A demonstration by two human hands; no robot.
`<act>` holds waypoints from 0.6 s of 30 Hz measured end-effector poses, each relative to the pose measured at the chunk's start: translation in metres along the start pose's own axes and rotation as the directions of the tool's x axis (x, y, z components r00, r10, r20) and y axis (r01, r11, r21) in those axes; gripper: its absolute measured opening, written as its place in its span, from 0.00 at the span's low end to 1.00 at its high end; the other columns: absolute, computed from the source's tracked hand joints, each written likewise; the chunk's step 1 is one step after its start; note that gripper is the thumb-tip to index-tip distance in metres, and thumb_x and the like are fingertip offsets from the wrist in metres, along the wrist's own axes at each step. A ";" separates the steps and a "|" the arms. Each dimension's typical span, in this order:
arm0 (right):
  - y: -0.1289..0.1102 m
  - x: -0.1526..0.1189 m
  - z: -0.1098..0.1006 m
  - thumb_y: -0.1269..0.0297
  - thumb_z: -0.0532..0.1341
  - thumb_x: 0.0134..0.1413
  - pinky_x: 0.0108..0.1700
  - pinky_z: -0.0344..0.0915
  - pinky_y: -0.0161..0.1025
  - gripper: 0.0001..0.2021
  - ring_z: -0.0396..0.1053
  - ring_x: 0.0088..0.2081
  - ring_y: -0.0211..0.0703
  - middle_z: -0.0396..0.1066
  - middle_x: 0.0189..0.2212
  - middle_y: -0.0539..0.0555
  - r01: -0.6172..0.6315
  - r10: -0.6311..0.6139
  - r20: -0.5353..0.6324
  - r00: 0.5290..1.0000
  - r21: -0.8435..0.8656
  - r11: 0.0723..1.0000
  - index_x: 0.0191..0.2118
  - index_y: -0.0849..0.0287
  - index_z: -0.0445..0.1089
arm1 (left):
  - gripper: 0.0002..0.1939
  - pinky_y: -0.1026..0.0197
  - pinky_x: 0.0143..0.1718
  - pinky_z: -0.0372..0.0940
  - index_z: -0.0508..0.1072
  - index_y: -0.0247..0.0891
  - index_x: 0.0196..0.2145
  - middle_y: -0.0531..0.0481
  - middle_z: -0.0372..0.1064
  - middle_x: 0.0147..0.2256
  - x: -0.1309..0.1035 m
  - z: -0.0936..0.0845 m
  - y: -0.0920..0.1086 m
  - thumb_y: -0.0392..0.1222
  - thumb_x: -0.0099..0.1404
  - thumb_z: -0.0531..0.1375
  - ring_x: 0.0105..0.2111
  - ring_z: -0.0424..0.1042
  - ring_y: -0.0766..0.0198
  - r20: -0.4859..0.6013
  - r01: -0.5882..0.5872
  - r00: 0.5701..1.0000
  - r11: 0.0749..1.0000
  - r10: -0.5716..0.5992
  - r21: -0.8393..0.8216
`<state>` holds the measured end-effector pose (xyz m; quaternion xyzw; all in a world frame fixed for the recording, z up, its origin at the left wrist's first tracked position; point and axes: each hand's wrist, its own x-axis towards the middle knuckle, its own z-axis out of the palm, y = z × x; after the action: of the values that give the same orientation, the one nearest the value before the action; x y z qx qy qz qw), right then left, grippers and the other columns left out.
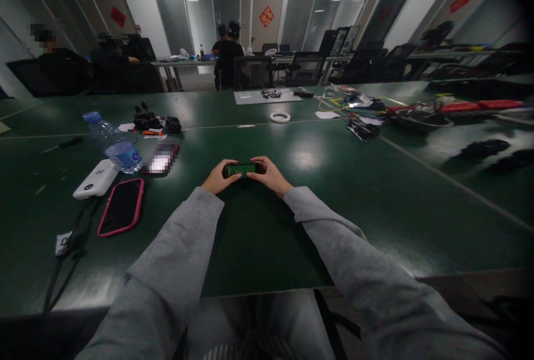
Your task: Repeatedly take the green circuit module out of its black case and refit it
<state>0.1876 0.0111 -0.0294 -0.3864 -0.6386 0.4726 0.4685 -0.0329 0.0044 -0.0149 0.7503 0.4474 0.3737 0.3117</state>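
Observation:
Between both hands is a small green circuit board (242, 169), held lengthwise over the middle of the table. My left hand (221, 176) grips its left end, thumb on the near face and fingers curled behind. The right end sits in the grasp of my right hand (269, 174), with that thumb also on the near face. Light specks show on the board, too small to make out. Its two ends are partly hidden by the fingers.
On the green table (258, 248), to the left, are a water bottle (120, 148), a white power bank (97, 179) with a cable and a pink-cased phone (122, 207). A tape roll (280, 117) lies ahead. Cables and tools (362, 104) clutter the far right. People sit beyond.

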 end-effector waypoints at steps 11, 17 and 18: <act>-0.006 0.002 -0.014 0.63 0.72 0.37 0.58 0.61 0.49 0.32 0.67 0.51 0.44 0.68 0.45 0.53 -0.109 0.092 0.123 0.988 0.138 0.984 0.51 0.55 0.63 | 0.26 0.49 0.52 0.62 0.67 0.39 0.49 0.43 0.67 0.50 0.001 0.001 -0.002 0.52 0.57 0.63 0.49 0.68 0.55 -0.002 -0.024 1.000 1.000 0.024 0.002; -0.007 -0.001 -0.010 0.64 0.71 0.39 0.59 0.59 0.51 0.30 0.66 0.51 0.45 0.68 0.47 0.54 -0.018 0.017 0.137 0.990 0.008 1.000 0.51 0.55 0.63 | 0.26 0.49 0.53 0.62 0.67 0.38 0.50 0.42 0.67 0.49 0.001 0.000 -0.002 0.53 0.57 0.64 0.50 0.68 0.55 0.000 -0.042 0.999 0.999 0.042 -0.008; -0.008 -0.001 -0.010 0.64 0.71 0.39 0.59 0.59 0.51 0.29 0.66 0.51 0.45 0.67 0.47 0.54 -0.011 0.010 0.136 0.991 0.005 1.000 0.50 0.56 0.63 | 0.26 0.49 0.54 0.61 0.67 0.38 0.50 0.42 0.67 0.50 0.000 0.000 -0.002 0.53 0.57 0.64 0.50 0.67 0.55 0.003 -0.043 0.999 0.999 0.043 -0.006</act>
<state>0.1968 0.0105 -0.0210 -0.3554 -0.6656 0.5021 0.4225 -0.0338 0.0055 -0.0161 0.7594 0.4294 0.3806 0.3066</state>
